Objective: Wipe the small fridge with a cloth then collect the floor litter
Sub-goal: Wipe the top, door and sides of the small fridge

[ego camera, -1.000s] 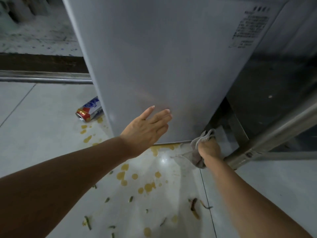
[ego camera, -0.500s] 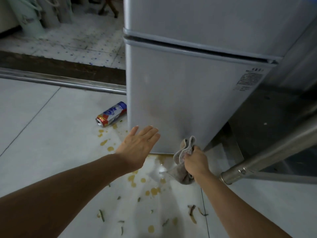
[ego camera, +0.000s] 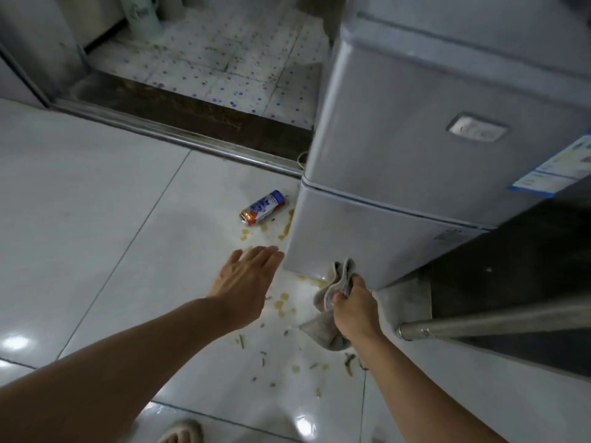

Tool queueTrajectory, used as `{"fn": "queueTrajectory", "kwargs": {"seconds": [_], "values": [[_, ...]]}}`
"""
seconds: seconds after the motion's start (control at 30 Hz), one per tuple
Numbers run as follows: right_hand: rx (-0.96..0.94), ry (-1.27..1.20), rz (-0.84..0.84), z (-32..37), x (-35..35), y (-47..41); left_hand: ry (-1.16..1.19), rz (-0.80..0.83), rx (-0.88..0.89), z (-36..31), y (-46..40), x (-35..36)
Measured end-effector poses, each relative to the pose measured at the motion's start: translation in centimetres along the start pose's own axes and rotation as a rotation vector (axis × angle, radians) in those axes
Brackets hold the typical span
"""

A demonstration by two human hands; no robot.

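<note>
The right hand (ego camera: pixel 353 310) grips a bunched grey cloth (ego camera: pixel 332 302) at the lower front corner of the small silver fridge (ego camera: pixel 399 174); the cloth's top fold lies against the fridge's lower door, its tail hanging toward the floor (ego camera: pixel 80 219). The left hand (ego camera: pixel 244 278) is held flat with fingers (ego camera: pixel 270 255) straight, just beside the fridge's bottom left corner, above the tiles. A red, white and blue can (ego camera: pixel 263 207) lies on its side near that corner. Yellow spill spots (ego camera: pixel 283 302) and small green scraps (ego camera: pixel 262 359) dot the floor below both hands. A metal tube (ego camera: pixel 479 322) juts in from the right edge.
</note>
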State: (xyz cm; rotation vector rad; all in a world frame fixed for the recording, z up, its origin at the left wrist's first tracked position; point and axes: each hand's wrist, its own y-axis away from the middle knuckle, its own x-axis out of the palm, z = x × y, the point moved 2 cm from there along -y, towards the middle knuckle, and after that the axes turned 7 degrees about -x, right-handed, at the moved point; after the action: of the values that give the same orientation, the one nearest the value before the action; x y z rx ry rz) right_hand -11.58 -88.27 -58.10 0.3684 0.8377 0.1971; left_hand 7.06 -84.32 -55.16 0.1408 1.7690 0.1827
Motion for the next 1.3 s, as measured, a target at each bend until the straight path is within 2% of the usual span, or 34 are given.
{"fn": "queueTrajectory", "kwargs": {"seconds": [0.33, 0.63, 0.93, 1.1, 1.3], "values": [[-0.024, 0.020, 0.099, 12.8, -5.7, 6.5, 0.050, -0.002, -0.116, 1.0, 4.3, -15.0], [-0.062, 0.007, 0.060, 24.4, -8.5, 10.4, 0.092, -0.044, -0.103, 5.4, 5.1, -26.6], [-0.101, 0.018, -0.148, 33.8, -13.4, 12.9, 0.101, -0.061, -0.010, 8.1, 5.2, -36.2], [-0.083, 0.017, -0.245, 35.7, -17.4, 11.8, 0.108, -0.059, 0.044, 6.8, 2.2, -39.5], [0.027, -0.083, -0.342, 37.2, -21.3, 7.1, 0.085, -0.035, 0.153, 5.2, -3.9, -42.8]]}}
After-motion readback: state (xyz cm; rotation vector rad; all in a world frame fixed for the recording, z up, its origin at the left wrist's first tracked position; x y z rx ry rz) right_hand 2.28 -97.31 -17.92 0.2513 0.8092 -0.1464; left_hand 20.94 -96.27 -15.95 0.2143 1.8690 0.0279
